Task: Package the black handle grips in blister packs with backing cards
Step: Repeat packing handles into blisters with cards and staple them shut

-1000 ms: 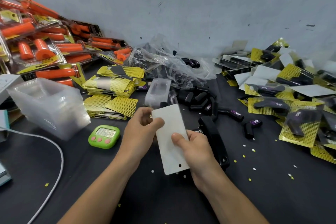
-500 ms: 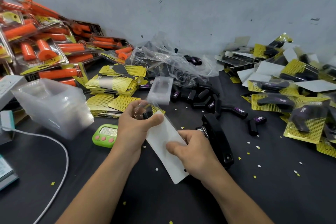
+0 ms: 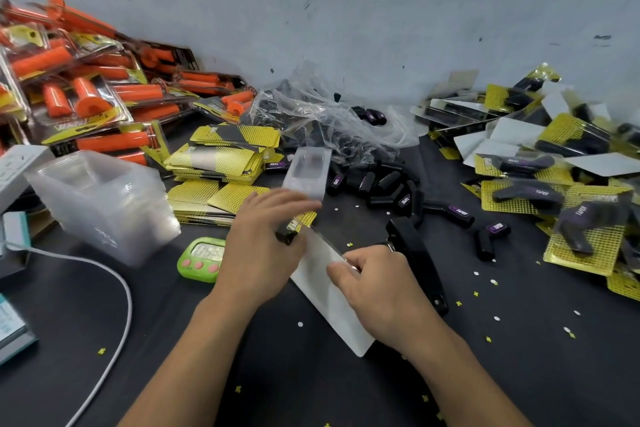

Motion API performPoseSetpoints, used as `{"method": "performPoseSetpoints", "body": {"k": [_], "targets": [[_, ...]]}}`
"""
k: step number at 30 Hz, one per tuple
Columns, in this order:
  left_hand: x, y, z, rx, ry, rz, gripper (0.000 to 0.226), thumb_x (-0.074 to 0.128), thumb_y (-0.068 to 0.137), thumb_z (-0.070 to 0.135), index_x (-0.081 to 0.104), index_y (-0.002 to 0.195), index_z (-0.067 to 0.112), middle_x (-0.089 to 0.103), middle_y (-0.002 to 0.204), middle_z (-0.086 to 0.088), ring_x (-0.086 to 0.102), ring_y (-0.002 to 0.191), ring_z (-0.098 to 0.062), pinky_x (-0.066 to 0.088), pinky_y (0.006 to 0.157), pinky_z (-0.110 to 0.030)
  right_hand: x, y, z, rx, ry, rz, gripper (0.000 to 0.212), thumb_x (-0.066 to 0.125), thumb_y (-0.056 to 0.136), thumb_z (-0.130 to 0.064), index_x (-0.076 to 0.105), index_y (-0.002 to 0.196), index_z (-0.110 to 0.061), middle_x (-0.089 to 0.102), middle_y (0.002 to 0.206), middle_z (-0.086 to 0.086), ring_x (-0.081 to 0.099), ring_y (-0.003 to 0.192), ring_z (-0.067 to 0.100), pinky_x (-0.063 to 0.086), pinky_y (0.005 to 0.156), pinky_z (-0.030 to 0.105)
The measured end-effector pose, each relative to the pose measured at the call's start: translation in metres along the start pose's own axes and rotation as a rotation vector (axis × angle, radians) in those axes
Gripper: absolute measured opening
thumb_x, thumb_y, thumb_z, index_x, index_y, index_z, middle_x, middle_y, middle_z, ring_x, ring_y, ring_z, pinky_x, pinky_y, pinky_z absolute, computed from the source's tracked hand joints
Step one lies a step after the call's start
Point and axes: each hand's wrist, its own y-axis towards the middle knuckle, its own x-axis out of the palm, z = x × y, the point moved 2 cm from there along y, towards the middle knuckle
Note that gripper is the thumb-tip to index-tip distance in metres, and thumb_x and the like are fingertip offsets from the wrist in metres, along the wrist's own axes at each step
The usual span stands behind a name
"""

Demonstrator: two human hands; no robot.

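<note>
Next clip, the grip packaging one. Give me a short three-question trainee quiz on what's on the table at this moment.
1. True or false: the right hand pinches the white backing card.
2. Which tool lies just right of that hand? A) scissors B) black stapler C) tape dispenser
3. Fill in: the packs piled at far left hold ___ grips.
Key: 1 true; 2 B; 3 orange.
</note>
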Motion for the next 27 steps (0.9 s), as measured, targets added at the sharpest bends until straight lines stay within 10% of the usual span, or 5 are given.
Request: {"method": "performPoseSetpoints", "body": {"k": [7,17,21,27], "targets": [[-0.001,0.011,0.003,0.257,0.303,-0.119,0.037,0.083,0.067,-0.003,0.084,0.082,0.031,0.077,0.085,0.012,0.07,0.094,-0.007,0.026,0.124,-0.047,-0.008,0.004,-0.002,-0.045,-0.098,-0.048,0.046,0.059,0.091,-0.027,0.03,0.062,-0.007,0.023,0.054,0.0,0.024,0.051,0.015,0.024,0.047,0.03],[-0.013,0.027,0.002,0.462,0.406,-0.339,0.036,0.076,0.074,-0.006,0.085,0.09,0.025,0.079,0.086,0.009,0.073,0.093,-0.01,0.018,0.123,-0.025,-0.009,0.005,-0.001,-0.044,-0.086,-0.073,0.042,0.057,0.089,-0.028,0.029,0.064,-0.007,0.025,0.054,0.0,0.024,0.051,0.014,0.023,0.046,0.031],[-0.024,0.035,0.01,0.264,0.499,-0.489,0.039,0.069,0.09,0.007,0.08,0.108,0.041,0.08,0.098,0.008,0.071,0.096,-0.021,0.054,0.086,-0.035,-0.008,0.005,-0.002,-0.025,-0.098,-0.075,0.042,0.056,0.088,-0.028,0.028,0.065,-0.007,0.025,0.057,0.001,0.023,0.054,0.015,0.024,0.049,0.037],[-0.024,0.067,0.025,0.281,0.58,-0.758,0.045,0.067,0.082,0.003,0.081,0.101,0.04,0.078,0.087,0.017,0.057,0.067,-0.002,0.035,0.056,-0.006,-0.009,0.004,-0.005,-0.018,-0.102,-0.082,0.04,0.057,0.088,-0.028,0.032,0.067,-0.004,0.028,0.057,0.004,0.024,0.054,0.017,0.024,0.048,0.038]]}}
